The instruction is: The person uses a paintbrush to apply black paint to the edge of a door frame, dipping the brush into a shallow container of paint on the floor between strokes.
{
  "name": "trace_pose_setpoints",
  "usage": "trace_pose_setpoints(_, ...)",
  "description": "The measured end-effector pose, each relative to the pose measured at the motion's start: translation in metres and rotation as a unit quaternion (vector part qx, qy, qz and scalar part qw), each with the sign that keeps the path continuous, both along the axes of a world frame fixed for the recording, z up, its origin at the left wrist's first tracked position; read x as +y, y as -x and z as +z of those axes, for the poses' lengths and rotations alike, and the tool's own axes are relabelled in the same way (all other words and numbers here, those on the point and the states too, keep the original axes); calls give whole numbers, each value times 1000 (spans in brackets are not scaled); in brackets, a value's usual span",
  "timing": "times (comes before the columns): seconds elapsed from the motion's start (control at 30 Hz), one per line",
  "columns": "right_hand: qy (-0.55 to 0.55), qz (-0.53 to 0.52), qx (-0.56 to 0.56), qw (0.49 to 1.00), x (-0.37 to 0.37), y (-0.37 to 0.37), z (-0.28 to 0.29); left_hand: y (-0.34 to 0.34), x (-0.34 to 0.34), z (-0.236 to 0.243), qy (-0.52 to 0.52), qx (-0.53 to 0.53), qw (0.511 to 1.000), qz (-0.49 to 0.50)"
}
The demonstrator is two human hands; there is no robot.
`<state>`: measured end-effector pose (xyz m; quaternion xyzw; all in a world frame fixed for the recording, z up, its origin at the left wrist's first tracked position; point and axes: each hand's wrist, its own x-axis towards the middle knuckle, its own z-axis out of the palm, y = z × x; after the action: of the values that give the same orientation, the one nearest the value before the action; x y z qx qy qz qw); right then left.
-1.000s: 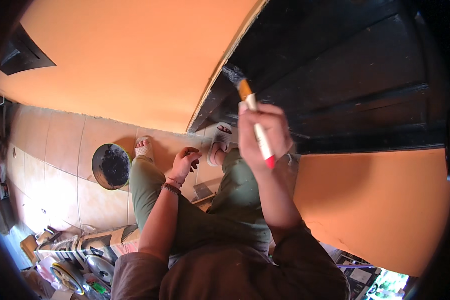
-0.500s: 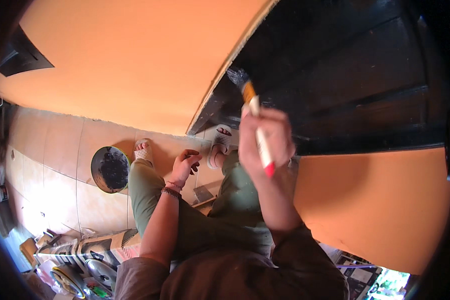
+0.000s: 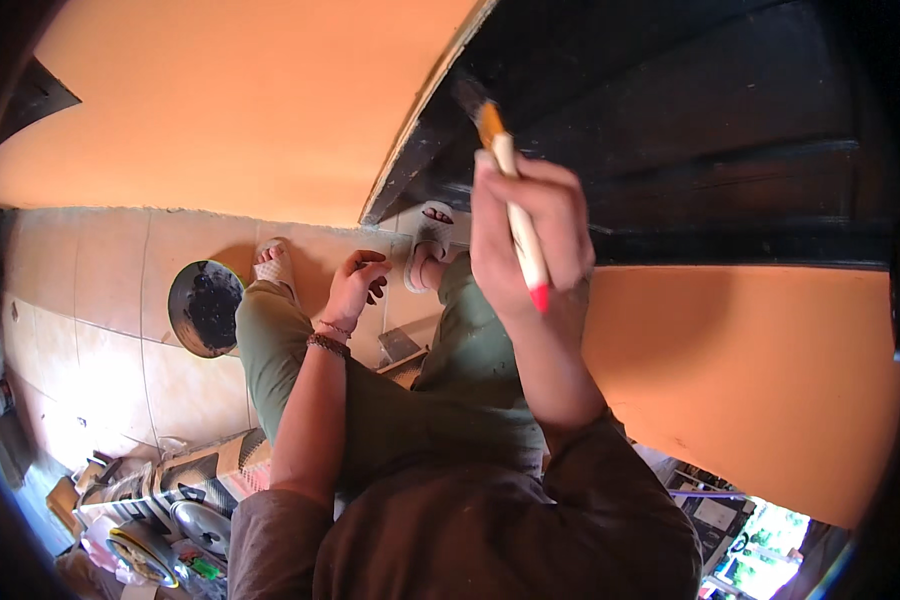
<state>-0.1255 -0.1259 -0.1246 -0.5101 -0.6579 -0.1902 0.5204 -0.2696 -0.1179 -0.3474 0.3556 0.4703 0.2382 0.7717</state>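
A paintbrush (image 3: 522, 235) with a pale handle, a red end and an orange-yellow ferrule is gripped in my right hand (image 3: 535, 225). Its dark bristles are at the dark door (image 3: 690, 150), close to the door's left edge; whether they touch it I cannot tell. My left hand (image 3: 353, 290) hangs over my legs with loosely curled fingers apart and nothing in it. To the left of my leg, a round bucket (image 3: 182, 310) with dark paint inside stands on the tiled floor.
An orange wall (image 3: 230, 110) borders the door on the left, and another orange stretch (image 3: 740, 370) lies to its right. A cardboard box (image 3: 210, 470) and assorted clutter sit at the lower left. My slippered feet are between bucket and door.
The view has shifted, so floor and bucket appear higher. My right hand has carried the brush a little farther up along the door's left edge. My left hand stays much the same.
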Motion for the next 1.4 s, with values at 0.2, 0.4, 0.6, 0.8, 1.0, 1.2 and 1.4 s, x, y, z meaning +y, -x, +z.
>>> trace_pose_setpoints(0.2, -65, -26, 12, 997, 6, -1, -1, 6, -3, 5, 9, -4, 1000, 22)
trace_pose_setpoints(0.4, -33, 10, -68, 997, 12, -2, -15, 5, -2, 8, 5, -18, 1000, 22)
trace_pose_setpoints(0.6, 21, 39, -55, 998, 23, 5, -17, 6, -2, 10, 0, -20, 1000, 19)
trace_pose_setpoints(0.8, 120, 83, 46, 988, 10, 3, -6, 9, -2, 14, 3, -23, 999, 25)
trace_pose_setpoints(1.0, -11, 30, 33, 999, 9, 10, 8, 10, -2, 13, -3, -26, 999, 27)
trace_pose_setpoints(1.2, -59, -39, 13, 997, 11, 17, 3, 9, -1, 11, 0, -30, 999, 35)
trace_pose_setpoints(1.4, -16, -6, 16, 1000, 9, 12, -1, 10, -1, 11, -1, -28, 999, 33)
